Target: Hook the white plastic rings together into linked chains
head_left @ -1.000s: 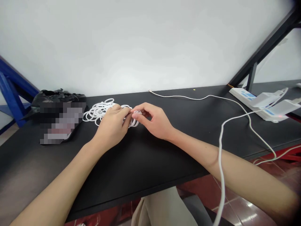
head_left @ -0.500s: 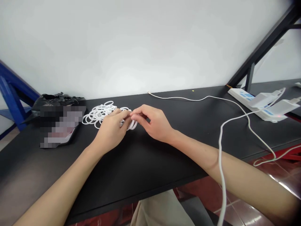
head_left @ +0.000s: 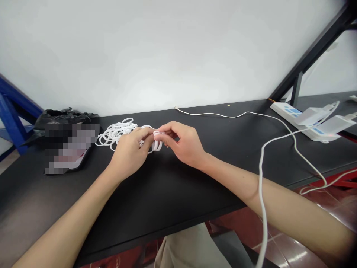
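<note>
Several white rings hang between my two hands, pinched near their top. My left hand closes thumb and fingertips on them from the left. From the right, my right hand grips the same rings between thumb and index finger, and the two sets of fingertips nearly meet. Just behind my left hand lies a loose pile of thin white rings on the black table. Part of the pile is hidden by that hand, and the fingers cover the tops of the held rings.
A crumpled black plastic bag and a dark-edged, pixelated flat object lie at the left. A white cable crosses in front of my right forearm. At the right sits a white power strip with plugged-in adapters.
My hands stay at nearly the same place. My fingertips have shifted slightly, and the tops of the held rings show more clearly between them. The view has moved a little.
</note>
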The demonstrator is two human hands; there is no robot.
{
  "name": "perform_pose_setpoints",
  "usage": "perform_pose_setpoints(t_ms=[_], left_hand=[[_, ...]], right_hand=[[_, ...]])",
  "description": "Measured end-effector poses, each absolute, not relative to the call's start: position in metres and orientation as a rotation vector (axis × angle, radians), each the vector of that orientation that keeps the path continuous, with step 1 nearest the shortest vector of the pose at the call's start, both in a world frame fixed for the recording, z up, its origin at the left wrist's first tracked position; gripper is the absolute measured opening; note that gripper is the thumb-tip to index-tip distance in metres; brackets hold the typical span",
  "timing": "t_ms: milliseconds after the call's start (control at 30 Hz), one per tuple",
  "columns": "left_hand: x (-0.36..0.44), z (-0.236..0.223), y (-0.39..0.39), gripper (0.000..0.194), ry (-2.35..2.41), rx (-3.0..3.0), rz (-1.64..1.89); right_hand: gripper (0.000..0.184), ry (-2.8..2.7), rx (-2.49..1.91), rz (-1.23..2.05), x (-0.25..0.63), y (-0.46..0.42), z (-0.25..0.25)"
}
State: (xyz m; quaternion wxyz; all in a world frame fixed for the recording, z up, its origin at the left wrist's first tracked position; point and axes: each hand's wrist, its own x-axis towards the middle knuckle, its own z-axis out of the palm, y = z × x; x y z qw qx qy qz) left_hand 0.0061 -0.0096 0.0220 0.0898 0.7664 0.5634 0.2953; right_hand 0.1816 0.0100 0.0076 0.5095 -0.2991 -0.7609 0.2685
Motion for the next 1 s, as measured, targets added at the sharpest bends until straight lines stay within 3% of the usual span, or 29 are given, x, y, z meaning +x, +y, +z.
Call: perform_pose_setpoints(t_ms=[400, 1000], left_hand=[[0.0035, 0.0207, -0.0077, 0.035, 1.692, 2.298, 0.923], [0.0045, 0.0187, -0.0084, 0.031, 1.679, 2.455, 0.896]], right_hand=[[0.026, -1.848, -0.769, 0.683, 0.1822, 0.0085, 0.0080], [0.032, -1.950, -0.775, 0.647, 0.1832, 0.0079, 0.0088]])
